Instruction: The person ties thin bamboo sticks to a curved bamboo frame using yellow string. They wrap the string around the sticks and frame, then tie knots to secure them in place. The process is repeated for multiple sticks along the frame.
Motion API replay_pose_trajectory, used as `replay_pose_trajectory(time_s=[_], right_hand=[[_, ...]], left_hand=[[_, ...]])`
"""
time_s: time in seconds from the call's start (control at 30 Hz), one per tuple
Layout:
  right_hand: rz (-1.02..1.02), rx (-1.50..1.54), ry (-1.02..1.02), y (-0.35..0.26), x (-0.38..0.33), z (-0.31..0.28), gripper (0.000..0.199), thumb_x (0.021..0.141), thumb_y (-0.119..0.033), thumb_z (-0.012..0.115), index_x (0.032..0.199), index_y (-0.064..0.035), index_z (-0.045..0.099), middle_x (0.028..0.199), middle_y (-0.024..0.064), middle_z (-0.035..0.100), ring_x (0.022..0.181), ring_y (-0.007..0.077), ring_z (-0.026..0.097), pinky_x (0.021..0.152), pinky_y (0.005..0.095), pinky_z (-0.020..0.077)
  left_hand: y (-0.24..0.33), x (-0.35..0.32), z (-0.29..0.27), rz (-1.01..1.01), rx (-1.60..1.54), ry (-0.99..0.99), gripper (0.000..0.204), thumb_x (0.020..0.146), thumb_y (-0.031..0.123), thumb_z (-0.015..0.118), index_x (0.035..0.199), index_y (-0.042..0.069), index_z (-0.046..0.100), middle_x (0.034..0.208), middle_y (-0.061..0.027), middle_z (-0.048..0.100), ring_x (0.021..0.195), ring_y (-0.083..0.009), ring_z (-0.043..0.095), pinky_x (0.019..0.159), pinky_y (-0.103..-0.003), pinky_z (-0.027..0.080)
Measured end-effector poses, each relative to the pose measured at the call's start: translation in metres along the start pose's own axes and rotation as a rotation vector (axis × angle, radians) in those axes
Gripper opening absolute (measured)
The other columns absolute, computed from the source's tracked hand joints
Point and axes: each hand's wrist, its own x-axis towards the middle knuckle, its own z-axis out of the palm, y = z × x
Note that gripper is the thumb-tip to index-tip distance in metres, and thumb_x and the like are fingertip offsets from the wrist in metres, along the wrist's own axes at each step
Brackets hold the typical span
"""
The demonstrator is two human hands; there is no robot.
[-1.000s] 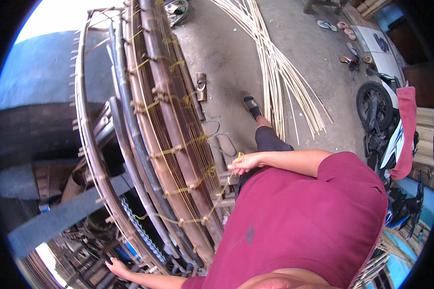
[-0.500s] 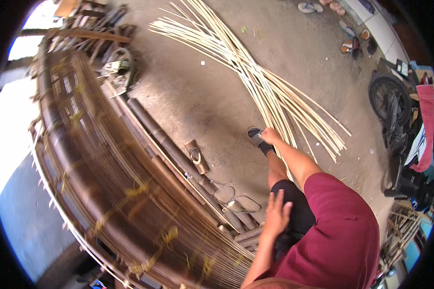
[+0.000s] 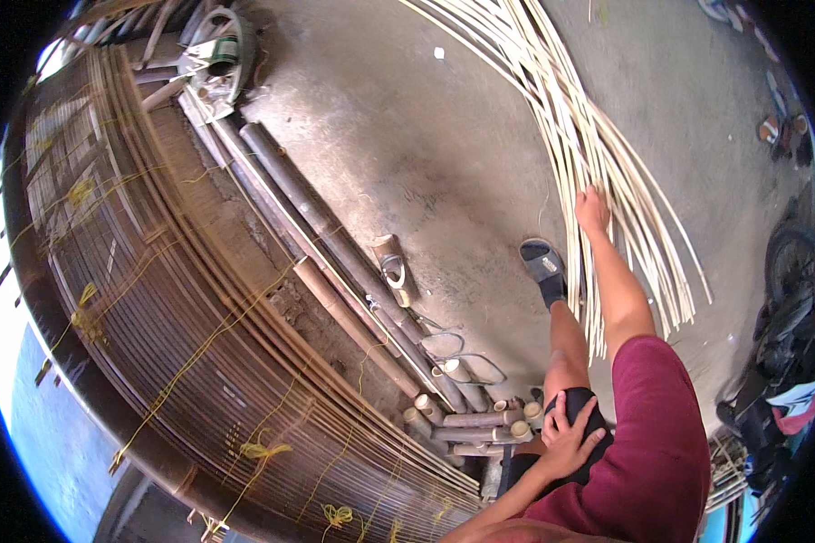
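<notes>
A long bundle of pale bamboo strips (image 3: 539,86) lies across the concrete floor, spreading apart at its near end. My right hand (image 3: 592,210) reaches down onto the bundle, fingers closed around a strip or several. How many it grips is hidden under the fingers. Resting on my bent knee in black shorts, my left hand (image 3: 570,445) has its fingers spread and holds nothing. My sandalled foot (image 3: 543,268) stands just left of the strips.
A large slatted bamboo panel (image 3: 208,308) tied with yellow string fills the left. Beside it lie bamboo poles (image 3: 308,213), a short cut bamboo piece (image 3: 392,271) and stacked bamboo tubes (image 3: 480,434). A parked motorbike (image 3: 788,299) stands at the right.
My right hand has moved from beside my foot forward onto the strips. My left hand has settled onto the knee. The view has shifted, so the bundle sits farther right and higher.
</notes>
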Motion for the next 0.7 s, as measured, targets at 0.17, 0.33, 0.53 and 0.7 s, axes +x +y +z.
replay_pose_trajectory(time_s=[0.17, 0.33, 0.53, 0.7], right_hand=[[-0.16, 0.6, 0.418, -0.058, -0.119, -0.137, 0.033, 0.097, -0.029, 0.056, 0.114, -0.0005, 0.057, 0.095, 0.0233, 0.068, 0.09, 0.037, 0.066, 0.076, 0.0423, 0.0503], [-0.459, 0.807, 0.469, -0.125, -0.208, -0.294, 0.022, 0.1, -0.02, 0.054, 0.103, 0.0009, 0.058, 0.08, 0.0128, 0.063, 0.075, 0.0187, 0.06, 0.069, 0.0329, 0.0489], [-0.899, 0.989, 0.369, -0.312, -0.337, -0.431, 0.025, 0.103, -0.02, 0.046, 0.097, -0.0011, 0.061, 0.086, 0.0103, 0.067, 0.08, 0.0187, 0.062, 0.072, 0.0313, 0.0483], [-1.027, 1.343, -0.592, -0.46, -0.533, -0.445, 0.03, 0.105, -0.031, 0.044, 0.085, -0.0112, 0.056, 0.065, -0.0063, 0.043, 0.056, 0.0028, 0.038, 0.05, 0.0206, 0.0342]], left_hand=[[-0.009, -0.017, -0.006, -0.031, -0.139, 0.086, 0.054, 0.097, 0.051, 0.049, 0.145, 0.026, 0.043, 0.157, -0.0252, 0.018, 0.138, -0.05, 0.023, 0.112, -0.057, 0.024], [-0.013, -0.072, -0.062, 0.02, -0.434, 0.288, 0.052, 0.096, 0.04, 0.052, 0.132, 0.002, 0.054, 0.125, -0.0266, 0.058, 0.118, -0.0412, 0.055, 0.104, -0.044, 0.041], [0.013, -0.16, -0.221, 0.334, -0.251, 0.921, 0.044, 0.096, 0.027, 0.056, 0.127, -0.005, 0.055, 0.123, -0.0255, 0.059, 0.117, -0.0391, 0.054, 0.103, -0.043, 0.041], [0.026, -0.26, -0.316, 0.475, -0.479, 1.29, 0.044, 0.1, 0.023, 0.05, 0.136, -0.002, 0.047, 0.132, -0.0244, 0.055, 0.123, -0.0345, 0.054, 0.104, -0.039, 0.041]])
